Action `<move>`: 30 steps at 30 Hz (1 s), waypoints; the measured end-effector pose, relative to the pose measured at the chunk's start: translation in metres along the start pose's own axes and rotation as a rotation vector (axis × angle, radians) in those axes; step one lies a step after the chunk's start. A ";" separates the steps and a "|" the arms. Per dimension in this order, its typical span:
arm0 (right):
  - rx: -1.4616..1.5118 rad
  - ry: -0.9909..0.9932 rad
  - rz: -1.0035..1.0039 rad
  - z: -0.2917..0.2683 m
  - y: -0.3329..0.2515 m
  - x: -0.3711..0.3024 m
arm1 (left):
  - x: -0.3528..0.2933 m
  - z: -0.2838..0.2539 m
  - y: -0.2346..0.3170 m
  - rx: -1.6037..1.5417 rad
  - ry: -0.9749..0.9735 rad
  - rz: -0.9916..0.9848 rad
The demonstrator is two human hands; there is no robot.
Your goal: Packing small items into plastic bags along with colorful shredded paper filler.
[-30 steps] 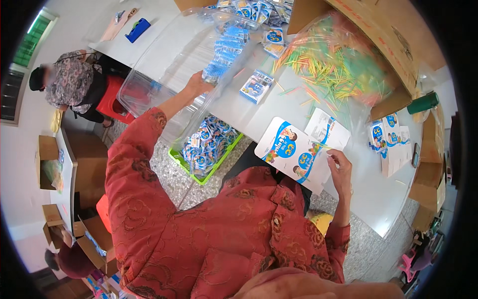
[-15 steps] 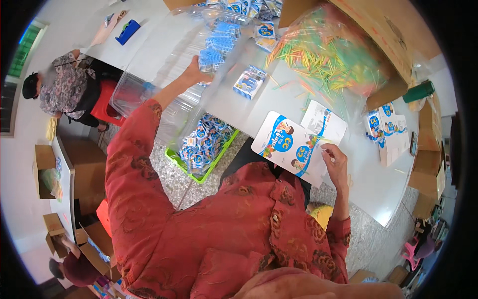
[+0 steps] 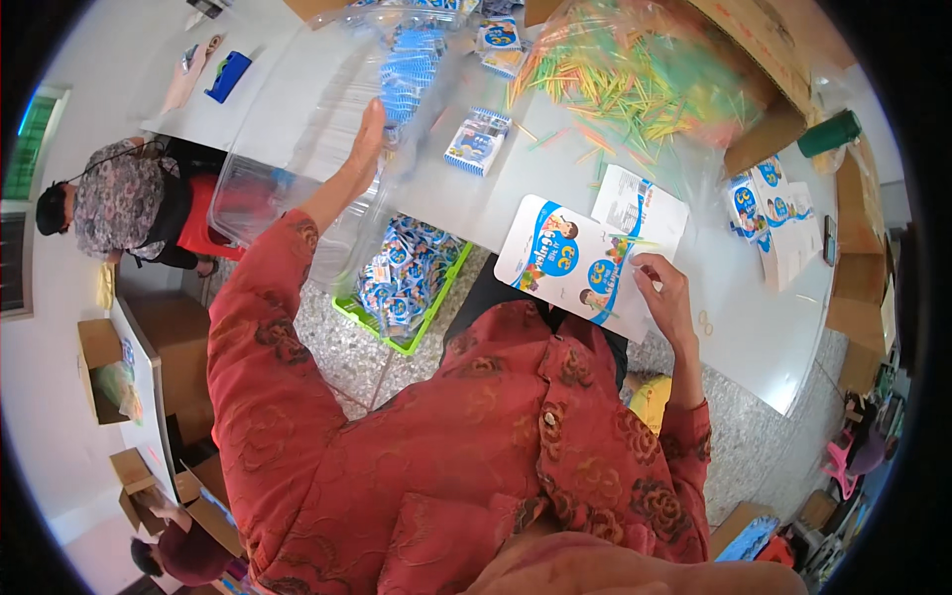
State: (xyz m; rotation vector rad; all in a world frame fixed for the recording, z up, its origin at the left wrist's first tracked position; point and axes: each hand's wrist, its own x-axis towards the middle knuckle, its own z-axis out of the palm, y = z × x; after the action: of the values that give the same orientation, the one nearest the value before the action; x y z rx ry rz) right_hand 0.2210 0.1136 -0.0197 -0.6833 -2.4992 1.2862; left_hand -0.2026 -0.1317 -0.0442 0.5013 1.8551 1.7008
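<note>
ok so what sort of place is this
Likely a small packing workshop, going by the heap of thin coloured sticks on the table, the green basket filled with small packets, and the cardboard boxes standing about.

Card sheet (image 3: 567, 268) right of packets (image 3: 409, 77)

Pale table (image 3: 749, 342) under a blue tape dispenser (image 3: 229, 76), a packet (image 3: 478, 144) and sticks (image 3: 640, 84) (many-coloured)
</note>
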 end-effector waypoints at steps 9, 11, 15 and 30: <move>-0.004 0.062 0.001 -0.013 0.007 -0.001 | -0.028 -0.030 0.093 0.532 0.175 0.291; 0.006 0.091 0.016 -0.009 0.014 0.001 | -0.054 0.034 0.139 0.682 0.144 0.563; 0.040 0.135 0.000 -0.003 0.013 0.005 | -0.116 0.102 0.154 0.702 -0.142 0.700; 0.049 0.156 -0.061 0.004 0.002 0.015 | -0.026 0.146 -0.013 1.181 0.336 0.476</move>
State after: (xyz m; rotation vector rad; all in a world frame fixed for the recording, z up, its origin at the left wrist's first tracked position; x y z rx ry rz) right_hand 0.2072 0.1189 -0.0239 -0.6635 -2.3380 1.2192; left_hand -0.0892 -0.0365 -0.0573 1.2256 3.0812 0.7340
